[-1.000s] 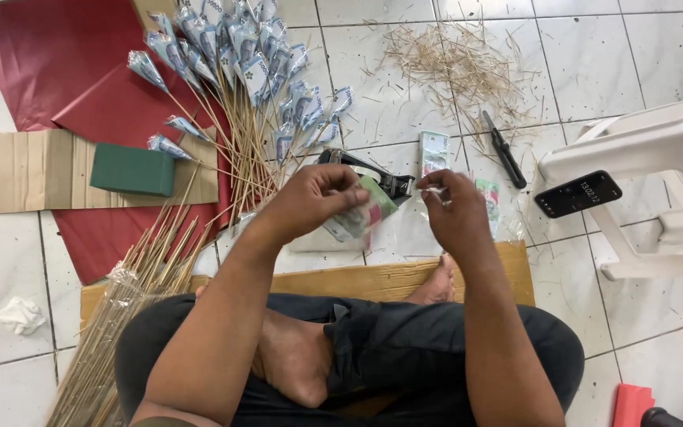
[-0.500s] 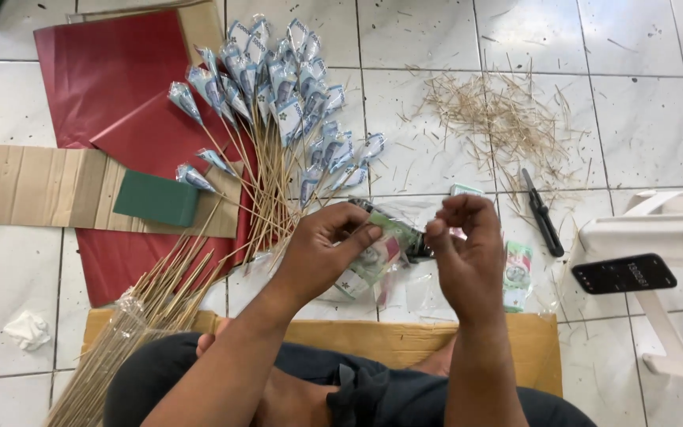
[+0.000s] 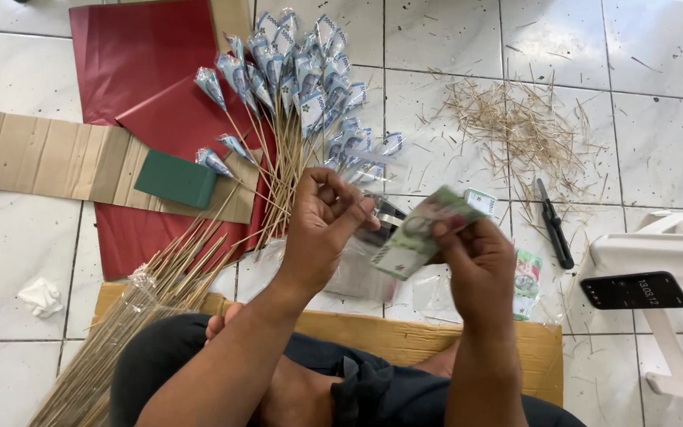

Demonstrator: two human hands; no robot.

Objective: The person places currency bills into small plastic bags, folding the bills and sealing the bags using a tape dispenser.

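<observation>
**Banknote pinched between two hands above the floor tiles**

While held up over the lap, green banknote (image 3: 419,234): gripped at its right edge by right hand (image 3: 476,265), fingers closed on the paper. Left hand (image 3: 322,229) just left of the banknote, fingertips curled and pinched together; whether anything sits between them cannot be told. Directly behind the banknote, a dark metal tool (image 3: 385,215), partly hidden. Up and left of the banknote, a fan of rolled note cones on sticks (image 3: 294,87), spread over red paper sheets (image 3: 144,71). Further left, a green foam block (image 3: 175,178) on a strip of brown cardboard (image 3: 49,158). Down and left, a bundle of bare bamboo sticks (image 3: 136,316). Right of the banknote, a black cutter (image 3: 555,225); beyond it, a black phone (image 3: 634,290) on a white plastic stool (image 3: 666,253). Up and right, a heap of stick trimmings (image 3: 515,126).
</observation>
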